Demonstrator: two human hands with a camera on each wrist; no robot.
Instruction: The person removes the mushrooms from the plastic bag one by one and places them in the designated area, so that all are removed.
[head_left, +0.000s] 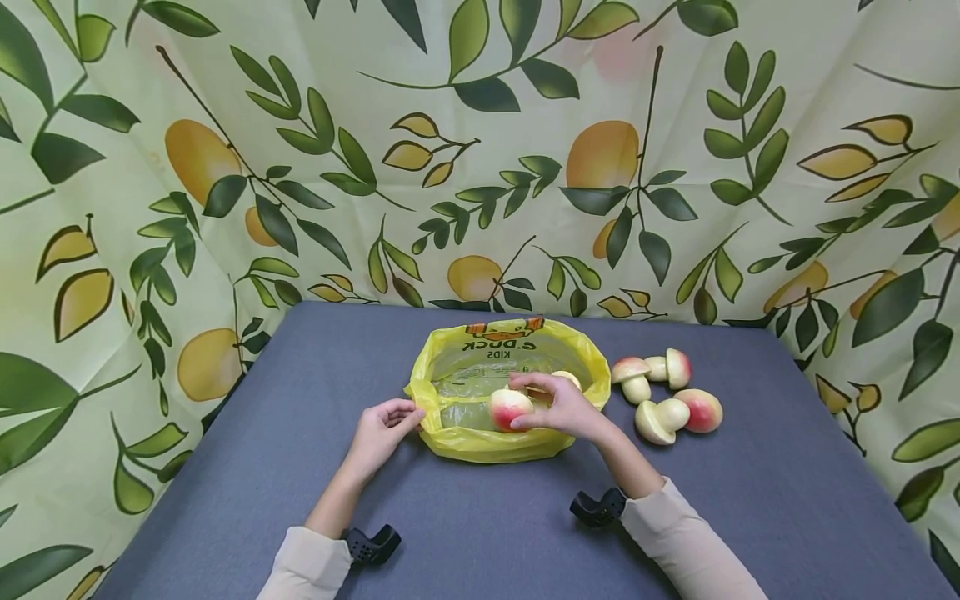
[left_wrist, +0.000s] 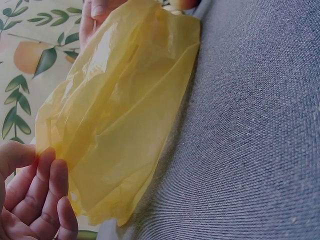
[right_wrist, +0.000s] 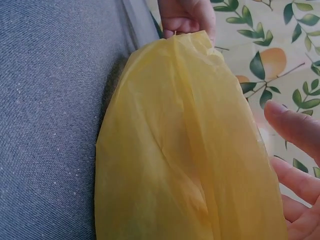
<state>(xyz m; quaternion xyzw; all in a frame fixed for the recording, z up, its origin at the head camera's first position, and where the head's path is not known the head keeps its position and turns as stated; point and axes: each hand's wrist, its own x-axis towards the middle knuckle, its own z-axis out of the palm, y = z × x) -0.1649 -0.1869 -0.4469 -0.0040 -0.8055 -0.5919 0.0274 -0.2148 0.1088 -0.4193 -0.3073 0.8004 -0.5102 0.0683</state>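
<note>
A yellow plastic bag (head_left: 491,448) with dark print stands with its mouth spread wide. At its left rim my left hand (head_left: 384,433) pinches the plastic between thumb and fingers, as the left wrist view (left_wrist: 37,195) also shows. My right hand (head_left: 562,408) is over the bag's right part, its thumb and fingers spread apart. Just beside those fingertips, within the bag's opening, is a toy mushroom (head_left: 508,408) with a red and cream cap. In the right wrist view, no object shows between the right hand's (right_wrist: 297,175) thumb and fingers. Another pale mushroom (head_left: 567,379) is partly hidden behind that hand.
Right of the bag, several toy mushrooms lie close together, among them one lying sideways (head_left: 671,367) and one with a pale underside (head_left: 660,422). All stand on a grey-blue cloth-covered table (head_left: 480,525). Behind it hangs a leaf-and-fruit patterned curtain (head_left: 517,225).
</note>
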